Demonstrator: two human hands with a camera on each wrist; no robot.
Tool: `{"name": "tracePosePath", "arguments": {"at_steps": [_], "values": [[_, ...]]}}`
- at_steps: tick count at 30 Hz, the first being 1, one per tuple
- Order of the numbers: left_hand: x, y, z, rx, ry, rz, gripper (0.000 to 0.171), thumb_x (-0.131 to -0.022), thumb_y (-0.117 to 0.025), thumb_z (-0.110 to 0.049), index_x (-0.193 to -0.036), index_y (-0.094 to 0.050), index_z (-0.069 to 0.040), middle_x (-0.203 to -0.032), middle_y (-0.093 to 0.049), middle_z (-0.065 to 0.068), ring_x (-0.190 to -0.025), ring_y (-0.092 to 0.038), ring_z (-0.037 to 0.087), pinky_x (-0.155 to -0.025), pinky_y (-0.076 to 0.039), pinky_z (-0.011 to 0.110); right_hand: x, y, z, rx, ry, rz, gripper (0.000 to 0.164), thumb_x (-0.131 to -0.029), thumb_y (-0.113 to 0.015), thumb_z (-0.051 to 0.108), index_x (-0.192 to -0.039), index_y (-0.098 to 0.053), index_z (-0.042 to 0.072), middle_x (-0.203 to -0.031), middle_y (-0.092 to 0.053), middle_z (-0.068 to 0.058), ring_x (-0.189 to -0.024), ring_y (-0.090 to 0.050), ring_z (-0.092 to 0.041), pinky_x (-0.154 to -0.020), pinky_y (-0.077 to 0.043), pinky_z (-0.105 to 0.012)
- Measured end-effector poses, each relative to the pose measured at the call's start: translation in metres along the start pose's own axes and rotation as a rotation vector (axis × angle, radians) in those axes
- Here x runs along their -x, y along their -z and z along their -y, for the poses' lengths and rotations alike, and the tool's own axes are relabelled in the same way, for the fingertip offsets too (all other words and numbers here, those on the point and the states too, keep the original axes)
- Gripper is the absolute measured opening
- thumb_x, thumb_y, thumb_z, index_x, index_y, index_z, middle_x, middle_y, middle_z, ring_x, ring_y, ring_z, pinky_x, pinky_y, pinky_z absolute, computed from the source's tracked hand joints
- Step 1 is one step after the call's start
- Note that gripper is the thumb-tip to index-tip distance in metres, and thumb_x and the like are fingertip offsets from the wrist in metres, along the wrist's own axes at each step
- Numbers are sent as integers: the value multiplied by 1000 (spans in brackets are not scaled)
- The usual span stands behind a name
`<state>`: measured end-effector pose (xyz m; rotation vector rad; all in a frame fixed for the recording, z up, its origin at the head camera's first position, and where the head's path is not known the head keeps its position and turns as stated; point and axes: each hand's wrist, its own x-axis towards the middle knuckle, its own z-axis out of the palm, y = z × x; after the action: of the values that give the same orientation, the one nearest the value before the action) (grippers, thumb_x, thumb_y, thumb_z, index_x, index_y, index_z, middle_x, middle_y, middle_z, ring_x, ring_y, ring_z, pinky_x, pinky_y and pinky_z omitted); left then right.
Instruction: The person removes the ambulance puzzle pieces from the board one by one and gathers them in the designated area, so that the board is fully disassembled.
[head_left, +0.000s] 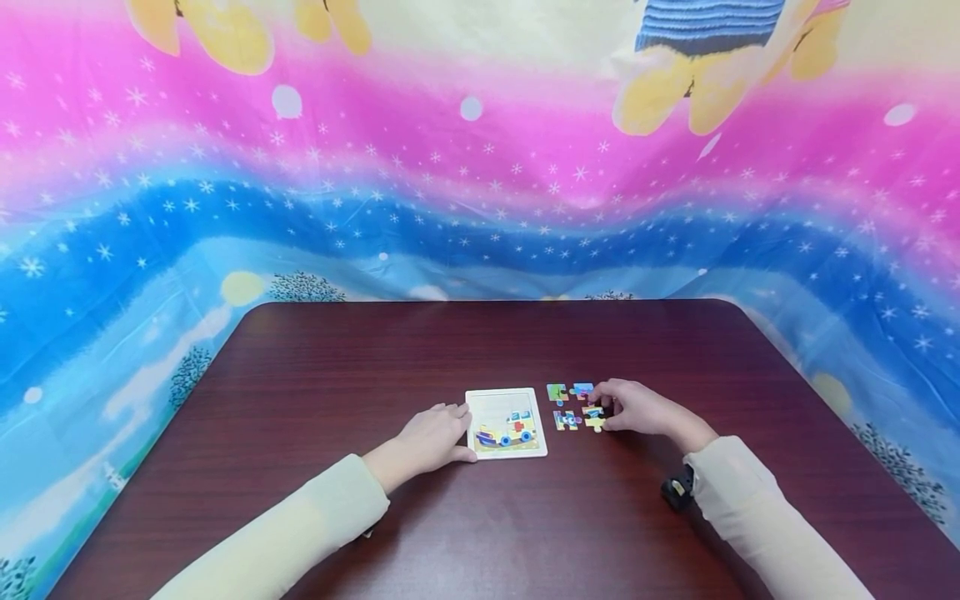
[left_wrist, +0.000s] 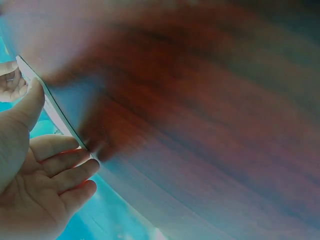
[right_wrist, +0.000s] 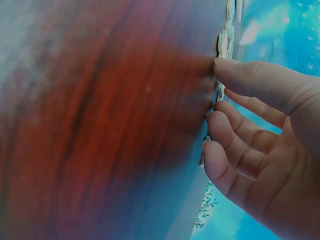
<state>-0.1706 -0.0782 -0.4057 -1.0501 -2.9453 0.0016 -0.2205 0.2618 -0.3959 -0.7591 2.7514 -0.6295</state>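
Observation:
A square white-framed puzzle board (head_left: 507,450) lies on the table, partly filled with a picture of a vehicle with blue wheels. My left hand (head_left: 431,437) rests against its left side, fingers extended at the edge and thumb near the lower left corner. In the left wrist view, the thumb (left_wrist: 32,102) and fingers (left_wrist: 75,175) are spread along the thin board edge. To the right of the board, my right hand (head_left: 637,408) pinches the lower right jigsaw piece (head_left: 595,418) of a small group, its fingertips partly covering the piece.
Other loose jigsaw pieces lie close by: a green one (head_left: 556,393), a blue one (head_left: 582,390) and a purple-and-yellow one (head_left: 566,420). All are on a dark reddish wooden table (head_left: 375,350). A patterned pink and blue cloth (head_left: 480,167) hangs behind and around its sides.

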Motion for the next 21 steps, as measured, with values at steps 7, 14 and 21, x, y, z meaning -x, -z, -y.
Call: {"name": "tracePosePath", "arguments": {"at_steps": [7, 14, 21], "values": [[-1, -1, 0, -1, 0, 0, 61, -80, -65, -47, -116, -58, 3, -124, -55, 16, -115, -51, 27, -98, -38, 36, -1, 1, 1, 11, 2, 12, 35, -75, -73, 4, -108, -59, 2, -89, -52, -5, -66, -46, -13, -58, -44, -28], [0, 0, 0, -3, 0, -1, 60, -80, -65, -47, -115, -58, 2, -124, -55, 16, -115, -51, 27, -98, -39, 36, -1, 0, 1, 11, -20, 11, 36, -75, -73, 6, -108, -60, 3, -90, -52, -4, -70, -47, -17, -59, -44, -29], [0, 0, 0, -4, -4, -11, 59, -80, -66, -47, -113, -58, 2, -123, -56, 16, -113, -53, 27, -98, -39, 36, -1, 1, 1, 11, -5, 9, 35, -75, -73, 6, -107, -60, 4, -90, -53, -4, -74, -48, -19, -60, -45, -29]]}}
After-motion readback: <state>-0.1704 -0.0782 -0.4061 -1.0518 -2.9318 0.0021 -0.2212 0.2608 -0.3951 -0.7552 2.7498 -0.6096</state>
